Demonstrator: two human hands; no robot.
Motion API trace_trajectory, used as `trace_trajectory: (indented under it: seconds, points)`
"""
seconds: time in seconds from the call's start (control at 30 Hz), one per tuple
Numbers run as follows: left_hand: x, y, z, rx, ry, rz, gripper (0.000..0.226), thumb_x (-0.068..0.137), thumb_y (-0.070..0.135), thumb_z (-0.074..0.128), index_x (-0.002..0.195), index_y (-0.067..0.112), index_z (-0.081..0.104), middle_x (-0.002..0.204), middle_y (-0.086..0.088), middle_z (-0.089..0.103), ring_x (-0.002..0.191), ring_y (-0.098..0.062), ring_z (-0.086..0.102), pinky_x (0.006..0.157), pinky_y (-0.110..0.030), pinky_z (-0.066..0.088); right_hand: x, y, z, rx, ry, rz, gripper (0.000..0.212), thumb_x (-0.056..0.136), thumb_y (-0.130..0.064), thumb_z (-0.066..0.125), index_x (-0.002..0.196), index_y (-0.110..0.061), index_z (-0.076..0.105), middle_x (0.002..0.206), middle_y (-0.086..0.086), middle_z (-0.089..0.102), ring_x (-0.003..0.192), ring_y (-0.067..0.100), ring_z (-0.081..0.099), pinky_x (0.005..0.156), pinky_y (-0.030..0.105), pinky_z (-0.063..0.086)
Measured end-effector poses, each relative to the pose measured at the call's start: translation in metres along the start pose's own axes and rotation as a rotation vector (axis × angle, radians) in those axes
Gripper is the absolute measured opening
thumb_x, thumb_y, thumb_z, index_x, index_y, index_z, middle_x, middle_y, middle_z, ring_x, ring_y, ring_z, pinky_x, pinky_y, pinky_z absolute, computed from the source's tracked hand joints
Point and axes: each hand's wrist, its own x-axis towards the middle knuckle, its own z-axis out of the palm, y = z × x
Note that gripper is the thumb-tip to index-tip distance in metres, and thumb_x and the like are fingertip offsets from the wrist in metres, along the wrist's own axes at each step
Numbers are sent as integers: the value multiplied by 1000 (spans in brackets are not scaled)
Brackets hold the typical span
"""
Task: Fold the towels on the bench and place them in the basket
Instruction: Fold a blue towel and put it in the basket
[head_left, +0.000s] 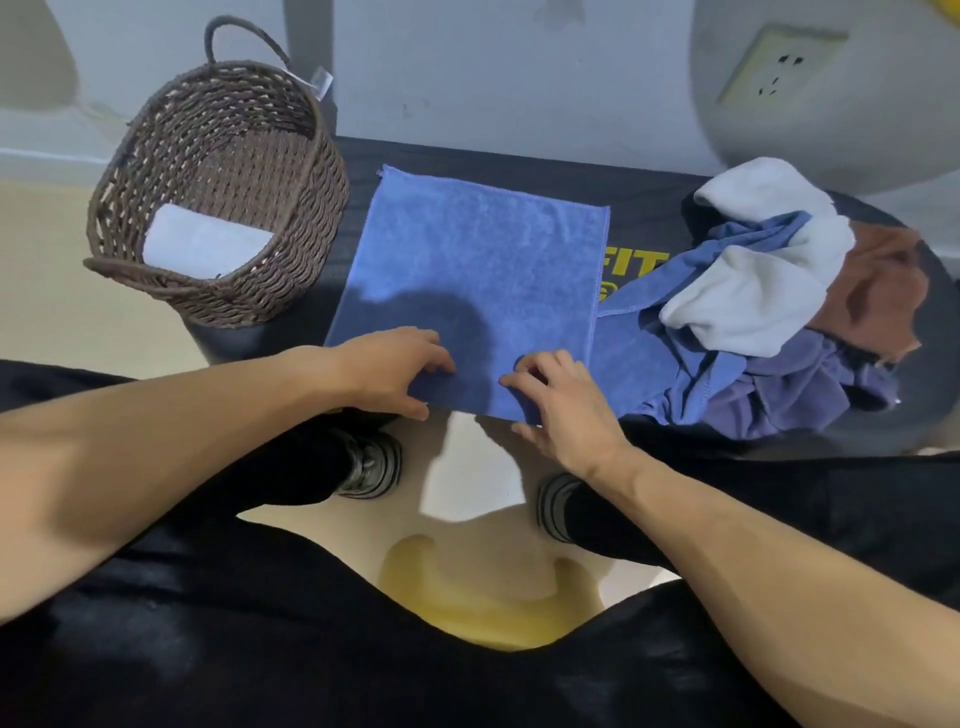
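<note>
A plush blue towel (470, 275) lies flat beside the basket (218, 192); left hand (395, 371) and right hand (563, 410) pinch its near edge.

left hand (400, 371) + right hand (561, 405): pinch near edge of blue towel (478, 260) | basket (291, 291): beyond left hand | towel pile (769, 291): beyond right hand

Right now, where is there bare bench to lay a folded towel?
Only slim strips: behind the spread blue towel, and between it and the wicker basket. The right end is crowded by the towel pile. Both hands hold the near edge.
</note>
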Motion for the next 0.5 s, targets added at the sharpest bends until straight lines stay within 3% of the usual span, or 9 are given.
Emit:
trace_trajectory:
  seconds: [0.07, 0.17, 0.3, 0.5]
  points:
    - [1, 1, -1, -8, -4, 0, 60, 77, 38, 77, 131, 24, 56, 109, 8, 50, 103, -15, 50, 88, -32, 43, -1, 3, 1, -49, 61, -54, 39, 76, -12, 77, 114, -12, 70, 111, 8, 63, 99, 34, 56, 78, 45, 50]
    - [2, 3, -1, -12, 1, -15, 54, 76, 41, 76, 124, 24, 58, 105, 6, 50, 99, -17, 51, 86, -36, 45, 1, -2, -3, -22, 134, -59, 15, 89, -19, 66, 100, -11, 73, 99, 5, 68, 93, 30, 59, 76, 40, 52]
    - [5, 7, 2, 15, 42, -62, 40, 77, 50, 70, 103, 22, 58, 90, 6, 46, 85, -17, 49, 75, -37, 46, 13, -4, -13, 188, 89, 260, 35, 102, -38, 46, 83, -14, 65, 74, 5, 61, 80, 28, 54, 69, 40, 43]
    - [10, 1, 4, -90, 205, -106, 14, 89, 28, 63, 79, 19, 59, 77, 5, 61, 74, -19, 56, 64, -34, 42, 32, 0, -29, 312, -15, 394, 40, 104, -39, 42, 76, -12, 53, 69, 7, 58, 72, 33, 52, 63, 36, 34]
